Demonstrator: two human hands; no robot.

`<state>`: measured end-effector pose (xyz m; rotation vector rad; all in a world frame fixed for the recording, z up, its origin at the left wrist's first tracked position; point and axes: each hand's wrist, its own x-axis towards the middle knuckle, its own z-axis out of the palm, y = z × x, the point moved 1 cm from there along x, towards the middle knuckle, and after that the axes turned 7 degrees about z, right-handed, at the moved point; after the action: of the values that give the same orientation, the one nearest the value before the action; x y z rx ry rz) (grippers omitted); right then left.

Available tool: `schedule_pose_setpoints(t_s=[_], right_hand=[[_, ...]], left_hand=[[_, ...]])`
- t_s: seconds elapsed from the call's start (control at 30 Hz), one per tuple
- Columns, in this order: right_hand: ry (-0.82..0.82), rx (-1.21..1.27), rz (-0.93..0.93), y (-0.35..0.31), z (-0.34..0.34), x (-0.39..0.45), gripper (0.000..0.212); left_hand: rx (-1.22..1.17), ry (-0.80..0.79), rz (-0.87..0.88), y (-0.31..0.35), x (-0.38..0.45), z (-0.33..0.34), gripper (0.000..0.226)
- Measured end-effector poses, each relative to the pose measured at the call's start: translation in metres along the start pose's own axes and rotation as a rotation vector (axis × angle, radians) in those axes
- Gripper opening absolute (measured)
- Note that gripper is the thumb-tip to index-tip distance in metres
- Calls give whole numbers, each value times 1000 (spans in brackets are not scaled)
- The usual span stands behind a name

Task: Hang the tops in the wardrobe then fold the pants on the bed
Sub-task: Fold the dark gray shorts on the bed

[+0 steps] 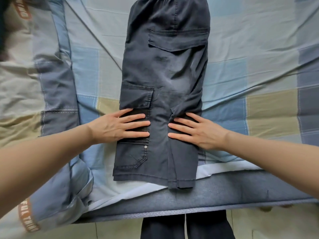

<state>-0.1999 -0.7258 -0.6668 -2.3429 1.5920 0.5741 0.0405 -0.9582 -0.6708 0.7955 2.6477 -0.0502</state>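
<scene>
Dark grey cargo pants [164,69] lie lengthwise on the bed, folded leg over leg, waistband at the far end and hems at the near edge. My left hand [119,127] lies flat with spread fingers on the side cargo pocket. My right hand [195,131] lies flat on the right side of the legs, fingers straight. The two hands face each other with a narrow gap of fabric between the fingertips. Both press on the pants and grip nothing.
The bed carries a checked sheet [259,69] in blue, beige and grey. A bunched duvet [51,87] with orange lettering lies along the left side. The mattress edge [224,195] runs across the bottom, with tiled floor and my dark trouser legs [186,226] below it.
</scene>
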Motion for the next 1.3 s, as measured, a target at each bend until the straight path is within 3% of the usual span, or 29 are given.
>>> schedule_pose_setpoints(t_s=[0.17,0.3,0.37,0.4,0.47,0.53,0.6,0.63,0.7,0.83,1.0,1.1,1.13,1.2,1.23,1.27,1.3], right_hand=[[-90,163,-17,-2,-8,-9,70],[-198,422,-67,-3,-16,-36,69],[-340,711,-55,-14,-17,-52,60],[-389,985,57,-20,-18,-58,54],[-466,1548,469,-28,-17,-64,42],[-496,1866,916,-29,-7,-69,36],[-383,2166,1098,-30,-3,-71,34],[-316,2257,1131,-28,-3,-71,33],[-238,2212,1168,-25,-2,-70,30],[-237,2159,1102,-28,9,-72,22],[-334,2287,1081,-33,25,-95,24],[-322,2186,1171,-35,24,-102,27],[-252,2099,1200,-31,20,-104,27],[66,1686,1223,-13,12,-111,17],[228,1359,1157,0,6,-113,17],[339,1039,1016,10,-3,-115,26],[401,778,840,18,-11,-114,39]], left_hand=[[-118,-9,-86,22,0,-7,60],[-313,-7,-51,42,-2,-33,58],[-570,-61,-39,71,1,-42,65],[-837,-109,-85,85,1,-50,64],[-1504,0,-363,104,3,-64,51],[-1947,382,-861,110,9,-73,19],[-1983,554,-1320,111,14,-68,29],[-1983,588,-1422,114,18,-65,30],[-1995,645,-1522,121,27,-62,20],[-1953,689,-1501,136,29,-55,7],[-1897,609,-1485,151,20,-52,28],[-1875,505,-1484,151,18,-49,44],[-1849,478,-1501,147,18,-48,41],[-1670,492,-1556,137,13,-48,21],[-1461,483,-1577,132,7,-47,10],[-1176,454,-1551,127,0,-47,16],[-905,427,-1419,121,-5,-46,30]])
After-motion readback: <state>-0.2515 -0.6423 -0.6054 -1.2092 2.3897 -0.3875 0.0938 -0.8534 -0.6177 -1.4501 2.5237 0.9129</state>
